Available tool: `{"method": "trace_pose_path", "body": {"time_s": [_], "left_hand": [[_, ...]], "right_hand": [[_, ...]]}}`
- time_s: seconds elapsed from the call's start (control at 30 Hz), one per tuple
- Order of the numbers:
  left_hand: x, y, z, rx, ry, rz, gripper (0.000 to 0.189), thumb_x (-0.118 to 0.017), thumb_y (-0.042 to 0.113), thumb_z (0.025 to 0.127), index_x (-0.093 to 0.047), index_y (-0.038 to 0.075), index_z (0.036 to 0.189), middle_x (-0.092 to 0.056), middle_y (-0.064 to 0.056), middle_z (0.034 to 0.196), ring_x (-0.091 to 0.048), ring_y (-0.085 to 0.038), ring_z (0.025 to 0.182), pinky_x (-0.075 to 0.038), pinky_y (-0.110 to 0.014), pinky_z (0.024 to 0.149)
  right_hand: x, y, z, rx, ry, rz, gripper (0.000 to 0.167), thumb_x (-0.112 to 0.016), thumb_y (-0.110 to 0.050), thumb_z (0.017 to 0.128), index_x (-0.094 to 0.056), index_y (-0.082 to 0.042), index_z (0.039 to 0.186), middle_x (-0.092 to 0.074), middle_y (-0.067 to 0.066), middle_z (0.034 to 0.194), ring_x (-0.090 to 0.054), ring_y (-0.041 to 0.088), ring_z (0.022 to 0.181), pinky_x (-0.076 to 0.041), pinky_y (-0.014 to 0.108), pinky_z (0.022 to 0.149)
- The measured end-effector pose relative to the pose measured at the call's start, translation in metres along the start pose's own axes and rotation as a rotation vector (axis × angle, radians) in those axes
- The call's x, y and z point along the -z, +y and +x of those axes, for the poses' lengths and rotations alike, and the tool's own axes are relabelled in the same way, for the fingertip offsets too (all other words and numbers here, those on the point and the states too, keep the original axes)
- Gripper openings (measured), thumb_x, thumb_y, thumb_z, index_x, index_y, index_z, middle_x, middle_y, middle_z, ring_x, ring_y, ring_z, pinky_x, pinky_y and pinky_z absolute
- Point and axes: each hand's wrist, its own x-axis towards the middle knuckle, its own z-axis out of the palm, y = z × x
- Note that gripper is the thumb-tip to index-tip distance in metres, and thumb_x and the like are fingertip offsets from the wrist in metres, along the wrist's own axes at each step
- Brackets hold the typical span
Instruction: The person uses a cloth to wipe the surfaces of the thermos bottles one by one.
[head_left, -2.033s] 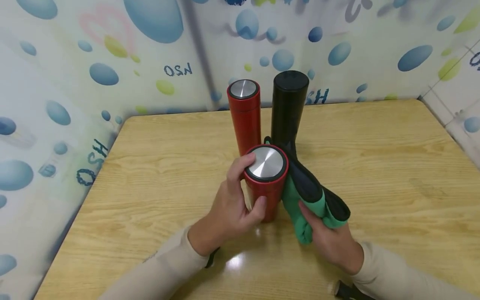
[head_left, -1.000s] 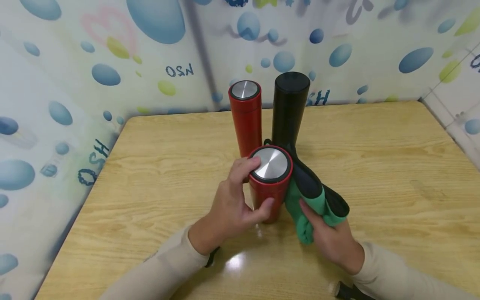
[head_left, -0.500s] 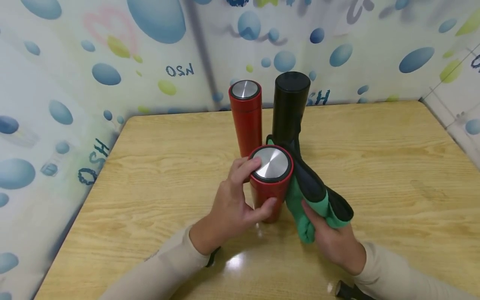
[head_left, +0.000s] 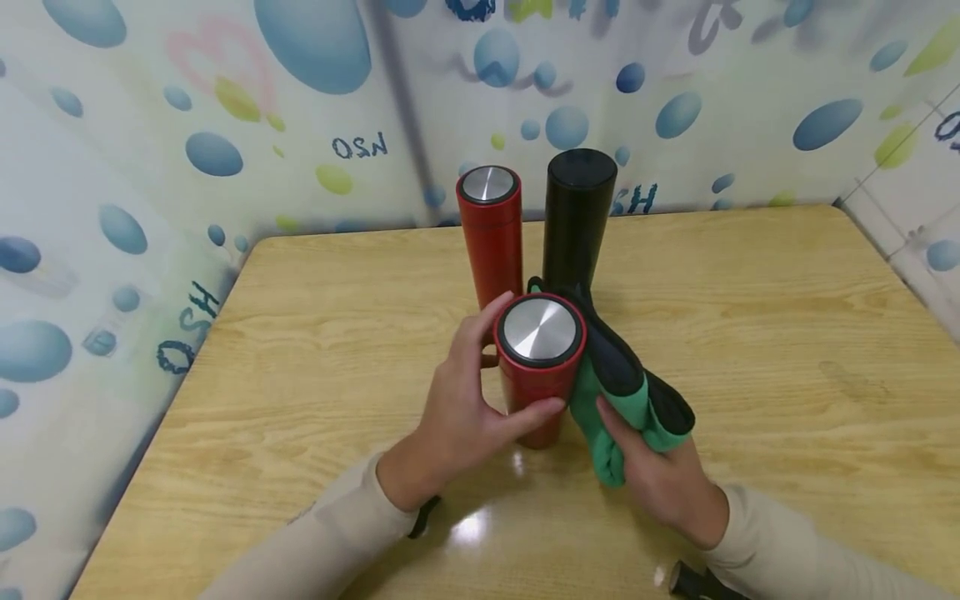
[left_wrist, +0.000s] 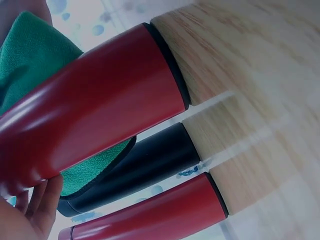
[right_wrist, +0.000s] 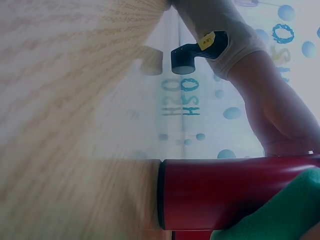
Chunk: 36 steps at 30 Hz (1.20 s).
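The nearer red thermos flask (head_left: pixel 534 387), with a brushed silver lid top and black ring, stands upright on the table. My left hand (head_left: pixel 450 408) grips it from the left near the top, index finger at the lid's rim and thumb across the front. In the left wrist view, fingertips (left_wrist: pixel 50 200) touch the flask's red side. A folded green cloth (head_left: pixel 596 433) with a black border is pinched in my right hand (head_left: pixel 667 483). It lies along the flask's right side, and part of it is hidden behind the flask.
Behind stand a second red thermos flask (head_left: pixel 491 242) on the left and a black thermos flask (head_left: pixel 577 221) on the right. All are on a wood-grain table (head_left: pixel 337 333). A wall with printed bubbles (head_left: pixel 412 75) rises beyond the back edge.
My left index finger has slid off the silver lid top to the rim, and the thumb reaches further right across the flask. The right hand and cloth have shifted only slightly.
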Motion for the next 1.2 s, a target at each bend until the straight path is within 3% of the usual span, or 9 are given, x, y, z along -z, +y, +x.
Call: {"method": "trace_pose_path", "body": {"time_s": [0.13, 0.2, 0.37, 0.47, 0.63, 0.77, 0.9, 1.07, 1.2], "left_hand": [[-0.0015, -0.0005, -0.0010, -0.002, 0.004, -0.004, 0.092, -0.090, 0.019, 0.073, -0.037, 0.009, 0.148, -0.051, -0.007, 0.136, -0.051, -0.017, 0.125, -0.057, -0.034, 0.092], [-0.0022, -0.0011, -0.0002, -0.007, 0.013, -0.016, 0.088, -0.091, 0.019, 0.072, -0.040, 0.009, 0.143, -0.051, -0.006, 0.135, -0.051, -0.017, 0.124, -0.056, -0.034, 0.093], [-0.0046, -0.0022, 0.0000, 0.013, 0.030, -0.067, 0.088, -0.093, 0.017, 0.069, -0.038, 0.007, 0.137, -0.053, -0.005, 0.137, -0.051, -0.017, 0.127, -0.050, -0.038, 0.099], [-0.0059, -0.0021, -0.0020, 0.033, 0.025, -0.093, 0.089, -0.093, 0.014, 0.068, -0.035, 0.005, 0.136, -0.055, -0.006, 0.137, -0.052, -0.018, 0.126, -0.048, -0.038, 0.103], [-0.0061, -0.0018, -0.0022, 0.044, 0.022, -0.117, 0.091, -0.092, 0.012, 0.069, -0.031, 0.005, 0.136, -0.055, -0.007, 0.139, -0.053, -0.019, 0.126, -0.047, -0.038, 0.107], [-0.0053, -0.0028, -0.0019, 0.053, 0.010, -0.123, 0.095, -0.092, 0.011, 0.070, -0.026, 0.006, 0.139, -0.054, -0.007, 0.142, -0.053, -0.019, 0.130, -0.046, -0.039, 0.110], [-0.0036, -0.0030, -0.0016, 0.089, -0.024, -0.133, 0.101, -0.091, 0.012, 0.071, -0.022, 0.010, 0.145, -0.052, -0.005, 0.144, -0.051, -0.017, 0.132, -0.045, -0.040, 0.111], [-0.0020, -0.0029, 0.0020, 0.117, -0.066, -0.141, 0.098, -0.089, 0.017, 0.075, -0.026, 0.013, 0.149, -0.051, -0.001, 0.144, -0.051, -0.015, 0.131, -0.046, -0.040, 0.110], [-0.0013, -0.0042, 0.0006, 0.126, -0.100, -0.162, 0.094, -0.086, 0.018, 0.078, -0.025, 0.013, 0.149, -0.050, -0.001, 0.144, -0.050, -0.016, 0.132, -0.046, -0.042, 0.110]], "right_hand": [[0.0011, -0.0030, 0.0003, -0.032, -0.021, -0.030, 0.050, -0.050, 0.021, 0.091, -0.057, 0.001, 0.136, -0.068, -0.005, 0.102, -0.062, 0.000, 0.085, -0.052, 0.014, 0.082], [0.0015, -0.0047, 0.0016, -0.046, -0.034, -0.060, 0.042, -0.050, 0.020, 0.092, -0.062, -0.001, 0.127, -0.066, -0.008, 0.090, -0.061, -0.002, 0.076, -0.052, 0.014, 0.074], [0.0019, -0.0054, -0.0008, -0.030, -0.026, -0.117, 0.038, -0.052, 0.020, 0.090, -0.064, -0.003, 0.118, -0.058, -0.010, 0.076, -0.057, 0.000, 0.070, -0.049, 0.013, 0.072], [0.0022, -0.0044, -0.0049, -0.023, -0.016, -0.146, 0.050, -0.053, 0.022, 0.088, -0.062, -0.005, 0.130, -0.063, -0.005, 0.089, -0.059, 0.002, 0.084, -0.048, 0.011, 0.085], [0.0021, -0.0034, -0.0048, -0.026, -0.060, -0.173, 0.051, -0.051, 0.020, 0.090, -0.056, 0.000, 0.137, -0.063, -0.004, 0.097, -0.059, 0.002, 0.088, -0.048, 0.011, 0.090], [0.0004, -0.0017, -0.0022, -0.045, -0.116, -0.091, 0.042, -0.048, 0.019, 0.094, -0.057, 0.005, 0.133, -0.059, 0.000, 0.078, -0.058, 0.004, 0.066, -0.051, 0.015, 0.070], [-0.0016, 0.0002, -0.0023, -0.108, -0.154, 0.004, 0.039, -0.046, 0.015, 0.097, -0.058, 0.001, 0.131, -0.052, 0.003, 0.068, -0.048, 0.010, 0.048, -0.045, 0.025, 0.050], [-0.0030, 0.0008, -0.0024, -0.137, -0.157, 0.027, 0.048, -0.046, 0.013, 0.098, -0.051, -0.003, 0.143, -0.062, 0.002, 0.090, -0.051, 0.011, 0.052, -0.048, 0.026, 0.056], [-0.0027, -0.0001, -0.0033, -0.153, -0.145, 0.025, 0.048, -0.046, 0.013, 0.098, -0.051, -0.003, 0.143, -0.062, 0.001, 0.092, -0.052, 0.010, 0.053, -0.049, 0.024, 0.058]]}}
